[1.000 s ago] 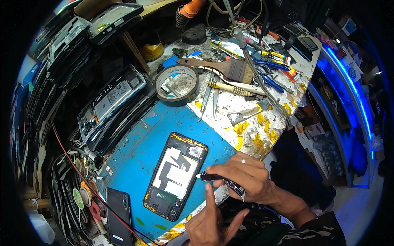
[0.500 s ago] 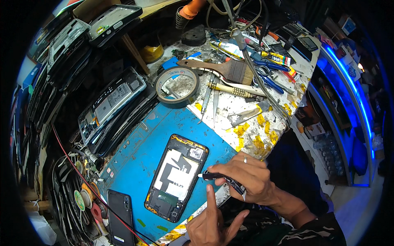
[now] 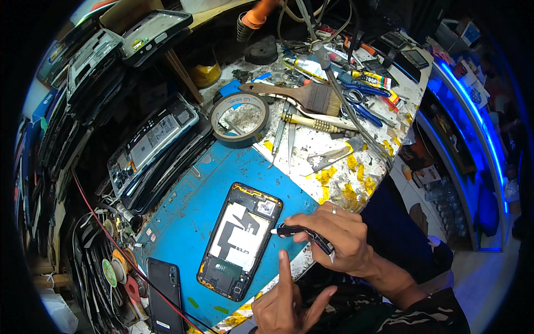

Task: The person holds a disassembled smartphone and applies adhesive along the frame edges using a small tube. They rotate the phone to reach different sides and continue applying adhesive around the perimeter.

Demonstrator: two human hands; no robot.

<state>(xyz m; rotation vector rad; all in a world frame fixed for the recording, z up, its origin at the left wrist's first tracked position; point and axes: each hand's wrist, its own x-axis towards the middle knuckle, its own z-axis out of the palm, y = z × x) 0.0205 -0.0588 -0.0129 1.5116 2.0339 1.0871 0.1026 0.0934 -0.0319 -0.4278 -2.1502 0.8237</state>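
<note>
My right hand (image 3: 336, 239) holds a black tube (image 3: 308, 235) with a white nozzle, whose tip is beside the right edge of an opened smartphone (image 3: 239, 239), showing a white battery and yellow-edged frame. The phone lies on a blue mat (image 3: 190, 211). My left hand (image 3: 289, 306) is below the tube, index finger raised and thumb spread, other fingers bent, holding nothing. A closed black phone (image 3: 162, 281) lies at the mat's lower left.
Phone frames (image 3: 153, 147) are stacked left, with spools (image 3: 111, 270) and cables below. A tape roll (image 3: 256, 133), brush (image 3: 314, 97), scissors, pliers and glue tubes litter the white worktop (image 3: 320, 158). A hose (image 3: 356, 117) crosses its right side. A blue-lit shelf (image 3: 478, 150) stands right.
My right hand and the tube have moved slightly up and to the right. The opened phone sits very slightly farther right. My left hand keeps its pose.
</note>
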